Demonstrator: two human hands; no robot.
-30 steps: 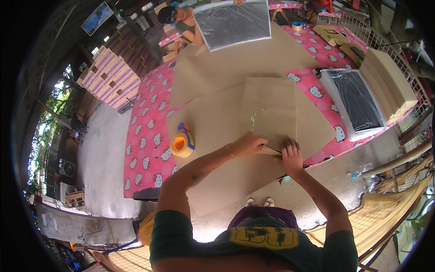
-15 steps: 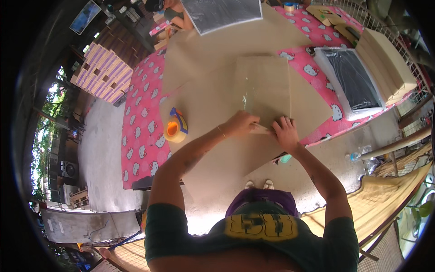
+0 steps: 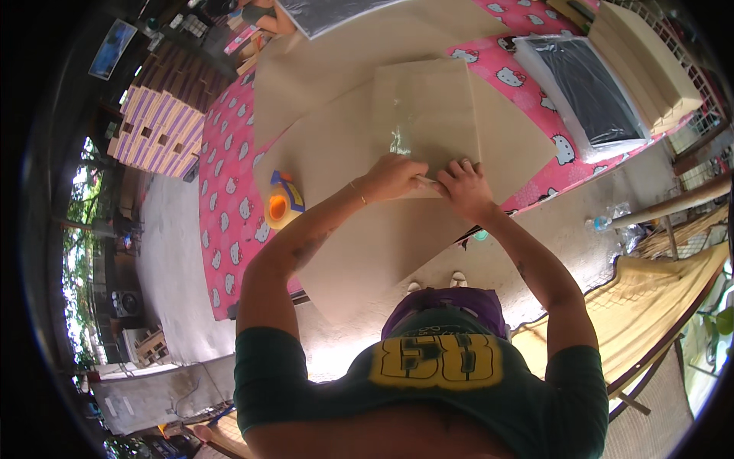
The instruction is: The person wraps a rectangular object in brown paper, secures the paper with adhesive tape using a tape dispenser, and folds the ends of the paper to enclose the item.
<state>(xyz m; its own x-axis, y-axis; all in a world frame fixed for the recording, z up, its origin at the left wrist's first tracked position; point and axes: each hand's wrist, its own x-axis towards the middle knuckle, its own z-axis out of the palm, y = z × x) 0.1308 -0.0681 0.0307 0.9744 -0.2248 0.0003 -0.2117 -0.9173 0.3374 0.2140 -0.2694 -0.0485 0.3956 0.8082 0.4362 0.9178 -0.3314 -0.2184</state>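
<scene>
A flat brown cardboard piece [image 3: 440,107], with a shiny strip of clear tape [image 3: 399,130] on its left part, lies in front of me on larger cardboard sheets [image 3: 329,138]. At its near edge, my left hand [image 3: 394,177] is closed around a small pale thing [image 3: 428,182] that pokes out toward the right; its kind is too small to make out. My right hand [image 3: 465,187] rests beside it on the cardboard's near right corner, fingers laid over the surface and slightly apart. Left of my left forearm stands a tape dispenser [image 3: 283,203] in blue and orange with a wide roll.
The table wears a pink patterned cloth [image 3: 229,183]. At the right lie a dark panel in clear plastic wrap [image 3: 585,92] and long cardboard boxes [image 3: 646,65]. Another wrapped panel [image 3: 329,11] and a co-worker's arm [image 3: 271,21] are at the far side. Stacked cartons [image 3: 160,126] stand at left.
The view has shifted, so the table and things on it sit higher in the picture. Both hands remain at the cardboard's near edge, a little closer together.
</scene>
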